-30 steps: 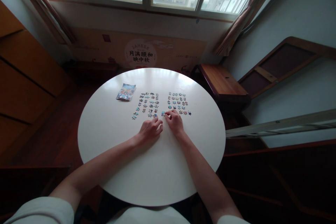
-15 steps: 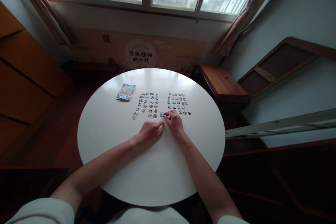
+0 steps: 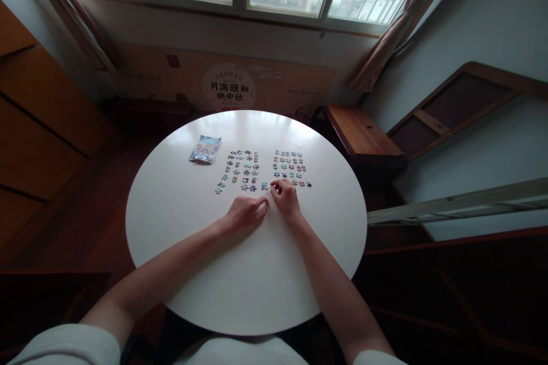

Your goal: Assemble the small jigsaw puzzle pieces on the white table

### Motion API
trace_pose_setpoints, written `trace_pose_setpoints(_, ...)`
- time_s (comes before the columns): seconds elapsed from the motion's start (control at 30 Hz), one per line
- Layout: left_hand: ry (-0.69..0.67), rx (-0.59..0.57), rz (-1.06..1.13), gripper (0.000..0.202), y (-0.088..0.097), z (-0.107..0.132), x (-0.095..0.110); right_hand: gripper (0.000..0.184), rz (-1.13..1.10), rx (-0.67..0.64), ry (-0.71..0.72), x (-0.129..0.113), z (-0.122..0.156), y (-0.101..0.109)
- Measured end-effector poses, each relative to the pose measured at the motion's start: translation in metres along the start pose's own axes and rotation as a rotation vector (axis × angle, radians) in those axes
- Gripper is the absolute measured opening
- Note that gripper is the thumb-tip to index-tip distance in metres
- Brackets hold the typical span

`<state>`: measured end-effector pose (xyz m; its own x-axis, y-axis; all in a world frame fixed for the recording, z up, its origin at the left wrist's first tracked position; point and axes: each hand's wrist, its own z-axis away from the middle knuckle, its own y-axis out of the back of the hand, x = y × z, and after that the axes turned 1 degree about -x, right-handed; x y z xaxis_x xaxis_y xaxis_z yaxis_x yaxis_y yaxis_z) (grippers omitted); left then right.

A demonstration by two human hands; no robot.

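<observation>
Rows of small jigsaw pieces lie on the white round table (image 3: 240, 291), in a left group (image 3: 247, 165) and a right group (image 3: 290, 161). Between the groups, near their front, lies a bluish jigsaw piece (image 3: 264, 186). Just right of it is my right hand (image 3: 285, 197), thumb and fingertips bent close together; whether a piece is between them is too small to see. My left hand (image 3: 247, 211) rests on the table in front of the left group, fingers curled in and thumb against the forefinger. What it may hold is hidden.
A colourful printed packet (image 3: 205, 149) lies at the table's back left. Beyond the right rim stands a wooden bench (image 3: 363, 131). A printed panel (image 3: 171, 77) runs under the window, and an orange-brown cabinet (image 3: 38, 125) is at the left.
My right fingertips have drawn back slightly to the right, off the bluish jigsaw piece, which now shows more fully. My left hand has stayed nearly still.
</observation>
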<state>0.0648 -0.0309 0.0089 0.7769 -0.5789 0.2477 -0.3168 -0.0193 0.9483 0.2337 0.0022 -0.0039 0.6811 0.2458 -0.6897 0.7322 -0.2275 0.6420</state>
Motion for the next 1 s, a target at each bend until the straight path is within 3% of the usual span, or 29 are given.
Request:
trace_pose_setpoints(0.57, -0.059, 0.001, 0.147, 0.028, 0.006, 0.001, -0.008, 0.021, 0.106, -0.144, 0.006, -0.002, 0.002, 0.001)
trace_pose_setpoints(1.0, -0.060, -0.009, 0.124, 0.029, 0.005, 0.001, -0.009, 0.024, 0.080, -0.109, -0.049, -0.007, 0.002, 0.003)
